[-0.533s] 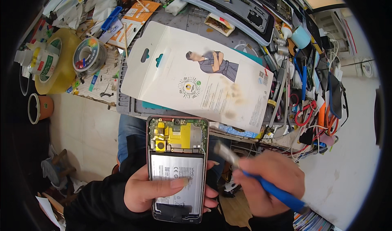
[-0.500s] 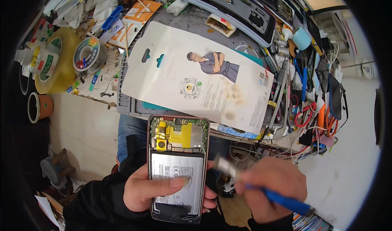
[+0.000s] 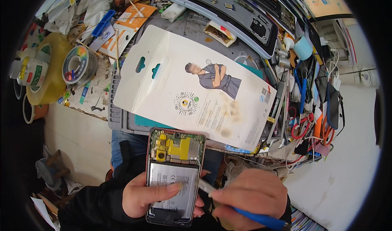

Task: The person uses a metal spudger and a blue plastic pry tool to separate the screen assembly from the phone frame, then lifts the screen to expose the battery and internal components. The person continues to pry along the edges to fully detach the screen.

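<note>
In my left hand is a smartphone with its back cover off, held upright along its length. The thumb lies across the silver battery, and the fingers wrap round the right edge. Above the battery, the circuit board shows yellow patches and a camera. My right hand grips a blue-handled tool with a pale, flat head. That head is at the phone's right edge beside the battery; it is blurred, and whether it touches cannot be told.
A white cardboard package lies on the cluttered bench just beyond the phone. Solder wire on a reel and a yellow tape roll stand at left. A long parts tray lies behind; pliers, cables and red-handled scissors crowd the right.
The tool in my right hand has moved left and down to the phone's right edge. The phone sits slightly lower in view, still in my left hand.
</note>
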{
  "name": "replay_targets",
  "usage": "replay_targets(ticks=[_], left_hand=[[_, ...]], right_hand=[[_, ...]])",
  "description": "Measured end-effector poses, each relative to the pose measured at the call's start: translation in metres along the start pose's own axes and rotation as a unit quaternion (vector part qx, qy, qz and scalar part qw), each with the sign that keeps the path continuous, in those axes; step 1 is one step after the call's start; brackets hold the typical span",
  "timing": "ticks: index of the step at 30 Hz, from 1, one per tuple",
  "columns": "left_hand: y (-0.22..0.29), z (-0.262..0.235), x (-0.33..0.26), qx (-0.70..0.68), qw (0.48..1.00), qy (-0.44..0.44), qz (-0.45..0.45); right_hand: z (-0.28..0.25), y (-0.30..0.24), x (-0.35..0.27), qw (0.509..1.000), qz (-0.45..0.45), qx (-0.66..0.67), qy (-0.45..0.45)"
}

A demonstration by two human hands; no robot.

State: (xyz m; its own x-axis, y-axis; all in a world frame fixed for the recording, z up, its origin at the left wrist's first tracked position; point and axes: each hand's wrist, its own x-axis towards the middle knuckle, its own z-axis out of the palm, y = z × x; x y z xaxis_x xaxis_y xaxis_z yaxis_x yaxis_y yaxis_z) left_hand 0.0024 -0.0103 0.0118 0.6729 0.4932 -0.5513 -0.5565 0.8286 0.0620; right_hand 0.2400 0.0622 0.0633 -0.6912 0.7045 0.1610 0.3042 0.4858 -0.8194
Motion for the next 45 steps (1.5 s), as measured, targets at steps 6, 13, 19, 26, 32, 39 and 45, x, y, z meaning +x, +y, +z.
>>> replay_targets(ticks=[6,13,19,26,32,39,45], left_hand=[[0.000,0.000,0.002,-0.009,0.998,0.041,-0.036],[-0.001,-0.010,0.002,-0.004,0.999,-0.007,-0.037],[-0.002,-0.013,0.003,-0.018,0.999,-0.008,-0.039],[0.000,-0.020,0.001,-0.027,0.998,-0.016,-0.061],[0.003,-0.021,-0.001,-0.032,0.997,-0.039,-0.059],[0.000,-0.027,0.002,0.008,0.997,-0.081,-0.013],[0.004,-0.032,0.002,-0.015,0.995,-0.066,-0.076]], right_hand=[[0.000,0.012,0.003,0.999,-0.035,-0.034,0.006],[-0.002,0.014,0.009,0.996,0.028,-0.074,0.048],[0.001,0.011,0.010,0.989,-0.003,-0.122,0.083],[-0.001,0.015,0.019,0.989,0.034,-0.124,0.070],[-0.002,0.008,0.024,0.995,0.047,-0.080,0.043],[0.001,0.010,0.026,0.994,0.030,-0.092,0.042],[0.004,0.009,0.026,0.996,-0.002,-0.051,0.074]])
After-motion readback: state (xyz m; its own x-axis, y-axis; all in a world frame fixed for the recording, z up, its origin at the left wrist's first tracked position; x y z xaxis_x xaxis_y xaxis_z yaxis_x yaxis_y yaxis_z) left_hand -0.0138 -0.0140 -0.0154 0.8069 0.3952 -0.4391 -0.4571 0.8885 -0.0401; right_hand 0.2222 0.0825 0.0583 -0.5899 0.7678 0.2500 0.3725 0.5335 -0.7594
